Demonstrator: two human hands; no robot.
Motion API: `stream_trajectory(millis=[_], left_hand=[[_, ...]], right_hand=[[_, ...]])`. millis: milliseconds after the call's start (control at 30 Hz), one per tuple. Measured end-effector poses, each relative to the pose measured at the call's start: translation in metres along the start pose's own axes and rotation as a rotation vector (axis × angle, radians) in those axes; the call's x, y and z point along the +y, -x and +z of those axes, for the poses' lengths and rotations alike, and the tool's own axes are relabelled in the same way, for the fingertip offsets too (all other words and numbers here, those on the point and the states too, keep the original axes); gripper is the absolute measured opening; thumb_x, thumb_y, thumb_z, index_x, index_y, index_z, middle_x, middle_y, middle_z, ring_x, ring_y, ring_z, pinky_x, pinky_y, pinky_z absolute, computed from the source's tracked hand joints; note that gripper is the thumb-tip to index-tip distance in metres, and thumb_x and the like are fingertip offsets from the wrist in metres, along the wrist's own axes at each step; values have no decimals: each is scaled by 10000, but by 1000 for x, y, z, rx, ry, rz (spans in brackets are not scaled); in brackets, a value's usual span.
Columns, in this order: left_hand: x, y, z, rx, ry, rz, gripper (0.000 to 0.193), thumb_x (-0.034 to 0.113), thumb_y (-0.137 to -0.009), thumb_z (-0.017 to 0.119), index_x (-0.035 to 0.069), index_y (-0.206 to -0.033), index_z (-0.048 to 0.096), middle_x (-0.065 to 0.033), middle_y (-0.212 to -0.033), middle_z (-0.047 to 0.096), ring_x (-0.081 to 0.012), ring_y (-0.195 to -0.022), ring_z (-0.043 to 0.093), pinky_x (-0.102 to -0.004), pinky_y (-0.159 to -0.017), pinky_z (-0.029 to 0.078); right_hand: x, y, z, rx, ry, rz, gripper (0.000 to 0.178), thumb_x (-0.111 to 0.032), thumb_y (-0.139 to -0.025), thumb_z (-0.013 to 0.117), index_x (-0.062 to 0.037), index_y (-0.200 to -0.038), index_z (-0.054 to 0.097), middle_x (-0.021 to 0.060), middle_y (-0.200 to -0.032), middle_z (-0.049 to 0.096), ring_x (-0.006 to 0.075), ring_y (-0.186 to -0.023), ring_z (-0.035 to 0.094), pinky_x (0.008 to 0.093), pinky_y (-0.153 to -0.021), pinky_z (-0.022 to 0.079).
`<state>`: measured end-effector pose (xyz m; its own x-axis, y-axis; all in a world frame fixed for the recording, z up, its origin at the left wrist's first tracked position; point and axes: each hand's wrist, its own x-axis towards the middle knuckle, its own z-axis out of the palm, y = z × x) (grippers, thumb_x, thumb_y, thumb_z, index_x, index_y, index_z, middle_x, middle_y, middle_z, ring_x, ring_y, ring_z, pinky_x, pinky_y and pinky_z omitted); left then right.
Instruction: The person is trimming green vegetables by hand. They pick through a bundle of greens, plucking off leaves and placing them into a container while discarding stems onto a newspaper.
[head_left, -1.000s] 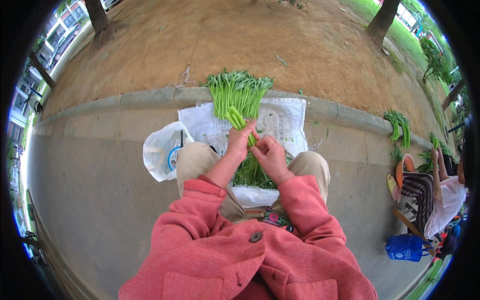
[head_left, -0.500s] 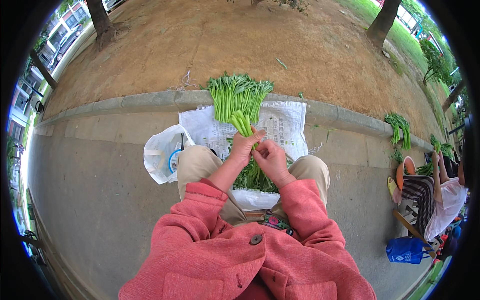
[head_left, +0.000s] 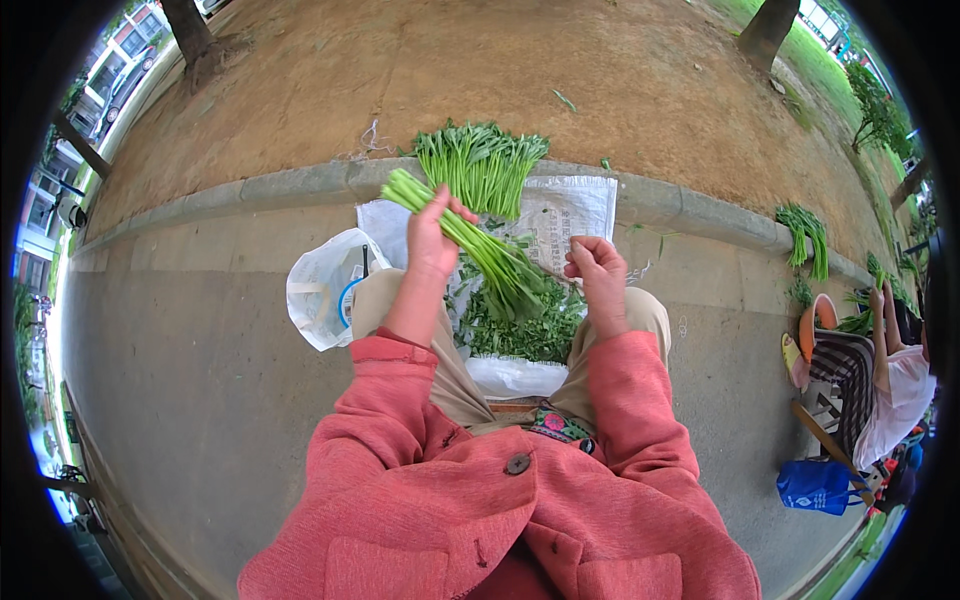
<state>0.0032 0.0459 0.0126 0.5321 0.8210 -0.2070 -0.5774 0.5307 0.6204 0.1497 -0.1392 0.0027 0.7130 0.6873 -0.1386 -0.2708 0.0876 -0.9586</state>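
My left hand (head_left: pixel 430 243) is closed around a bunch of leafy green vegetables (head_left: pixel 492 262), held aslant with its pale stem ends at the upper left and its leaves at the lower right. To the right, apart from the bunch, my right hand (head_left: pixel 603 283) is raised with thumb and fingers pinched together; whatever is between them is too small to make out. Below the bunch, loose leaves (head_left: pixel 535 330) cover part of a white woven sack (head_left: pixel 592 208) between my knees. Beyond, a neat row of long-stemmed greens (head_left: pixel 480 165) lies over the sack's far edge and the curb.
A white plastic bag (head_left: pixel 308 292) stands open by my left knee. The concrete curb (head_left: pixel 690 213) borders bare soil (head_left: pixel 600 100). At the right, more greens (head_left: pixel 803 230) lie on the curb, near an orange basin (head_left: pixel 808 325), a blue bag (head_left: pixel 812 487) and a seated person (head_left: pixel 895 400).
My hands have come apart. The left has carried the bunch up and left, tipping its leaves toward the lower right; the right has moved right and away from the stems.
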Motion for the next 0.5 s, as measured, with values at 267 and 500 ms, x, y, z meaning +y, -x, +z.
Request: stream_trajectory(millis=[267,500], left_hand=[[29,-3,-8,-36,223,65,202,239,-890,538,88,-768,482,-53,-687,505,-203,-669,477,-371,-689,426],[31,-5,-9,52,297,65,213,236,-872,570,92,-751,470,-46,-662,508,-203,-645,492,-376,-677,440]], right_hand=[[14,8,-1,-192,210,-7,107,-54,-793,639,-21,-893,618,-19,-695,581,46,-603,513,180,-542,416],[42,12,2,-302,526,-116,125,-48,-729,679,-12,-841,636,1,-673,579,53,-582,497,209,-538,420]])
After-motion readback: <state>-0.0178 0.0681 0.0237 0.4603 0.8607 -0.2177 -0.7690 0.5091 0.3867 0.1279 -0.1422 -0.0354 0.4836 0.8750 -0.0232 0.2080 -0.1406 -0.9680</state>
